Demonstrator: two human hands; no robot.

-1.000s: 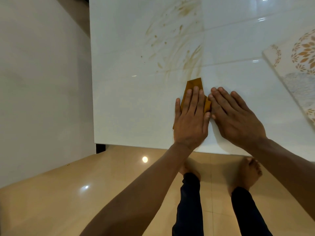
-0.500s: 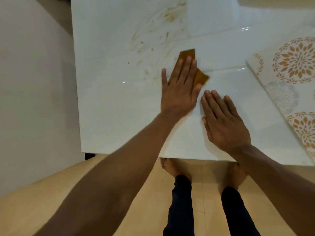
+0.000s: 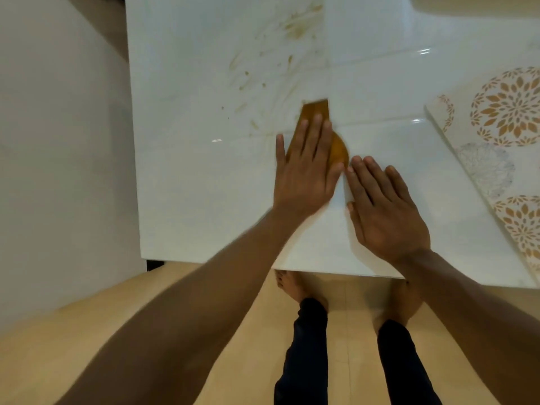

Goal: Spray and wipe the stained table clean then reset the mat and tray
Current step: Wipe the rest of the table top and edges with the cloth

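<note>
A white glossy table (image 3: 204, 185) carries brown stains (image 3: 295, 27) and smears toward its far middle. My left hand (image 3: 304, 168) lies flat with straight fingers on an orange-brown cloth (image 3: 317, 111), pressing it onto the table just below the stains. Flat on the bare table to its right, palm down, rests my right hand (image 3: 382, 209), its fingertips close to the left hand. A floral-patterned mat (image 3: 496, 133) lies at the table's right side. No tray or spray bottle is in view.
A pale wall (image 3: 58, 141) runs close along the table's left edge. The table's near edge is just above my bare feet (image 3: 292, 285) on the tan tiled floor (image 3: 117, 317).
My left hand pushed the cloth away from me up the table toward the stains, then drew it back a little. My right hand stayed flat near the front edge.
</note>
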